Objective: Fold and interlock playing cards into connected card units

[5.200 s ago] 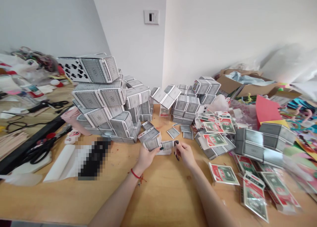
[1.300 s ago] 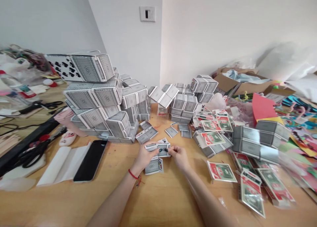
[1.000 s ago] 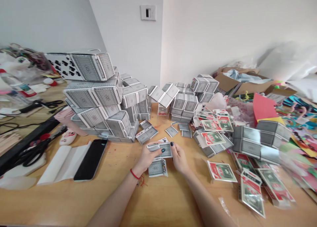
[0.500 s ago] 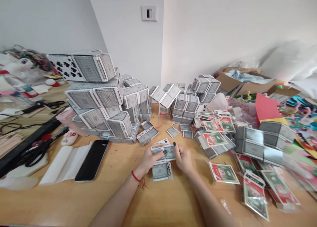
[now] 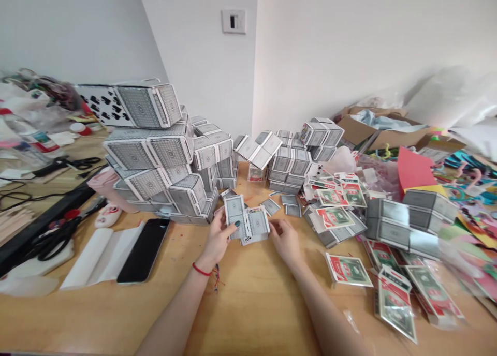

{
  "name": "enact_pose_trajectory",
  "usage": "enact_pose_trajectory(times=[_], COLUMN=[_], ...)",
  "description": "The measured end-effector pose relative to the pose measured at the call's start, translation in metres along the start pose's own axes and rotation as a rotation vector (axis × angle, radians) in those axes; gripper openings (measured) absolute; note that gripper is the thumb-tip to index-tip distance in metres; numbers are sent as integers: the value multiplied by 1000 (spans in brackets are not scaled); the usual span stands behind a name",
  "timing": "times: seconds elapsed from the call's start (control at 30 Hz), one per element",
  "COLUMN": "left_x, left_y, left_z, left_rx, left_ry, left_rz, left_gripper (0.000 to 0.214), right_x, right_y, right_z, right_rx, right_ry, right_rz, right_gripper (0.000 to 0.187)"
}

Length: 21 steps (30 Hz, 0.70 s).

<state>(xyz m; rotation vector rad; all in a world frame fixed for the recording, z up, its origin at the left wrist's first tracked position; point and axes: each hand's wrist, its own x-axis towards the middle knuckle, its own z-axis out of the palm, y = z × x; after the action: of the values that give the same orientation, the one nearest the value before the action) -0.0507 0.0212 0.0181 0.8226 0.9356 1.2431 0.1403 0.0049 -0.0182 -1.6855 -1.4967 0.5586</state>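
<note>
My left hand (image 5: 218,238) is closed on a folded piece of grey-backed playing cards (image 5: 245,223), thumb on its near face, lifting it just above the wooden table (image 5: 248,304). My right hand (image 5: 284,238) rests beside that piece with its fingertips at the right edge, fingers curled. A red cord circles my left wrist. Loose single cards (image 5: 271,206) lie just beyond the hands.
A tall stack of card cubes (image 5: 155,154) stands at left, a smaller stack (image 5: 295,159) behind centre. Red and green card packets (image 5: 349,269) spread at right. A black phone (image 5: 143,249) and white paper (image 5: 97,256) lie at left, scissors (image 5: 54,237) further left.
The card piece was turned and raised from the table, shifting left and away; the second piece that lay under my hands is no longer on the table. My hands moved slightly forward.
</note>
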Motion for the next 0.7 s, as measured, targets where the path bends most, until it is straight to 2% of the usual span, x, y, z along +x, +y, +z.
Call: enact_pose_trajectory(times=[0.13, 0.27, 0.47, 0.6, 0.7], left_x=[1, 2, 5, 6, 7], left_y=[-3, -10, -13, -13, -13], left_z=[-1, -3, -2, -1, -2], left_rx=[19, 36, 16, 7, 25], left_ry=[-32, -37, -20, -18, 22], left_rz=[-57, -75, -33, 7, 13], left_gripper=[45, 45, 45, 47, 44], right_x=[0, 1, 8, 13, 15], right_y=[-9, -16, -4, 7, 11], right_z=[7, 11, 7, -1, -7], right_rx=[-257, -329, -126, 97, 231], right_ry=[-53, -116, -118, -174, -191], right_rz=[67, 172, 192, 144, 146], right_gripper=[19, 17, 11, 33, 38])
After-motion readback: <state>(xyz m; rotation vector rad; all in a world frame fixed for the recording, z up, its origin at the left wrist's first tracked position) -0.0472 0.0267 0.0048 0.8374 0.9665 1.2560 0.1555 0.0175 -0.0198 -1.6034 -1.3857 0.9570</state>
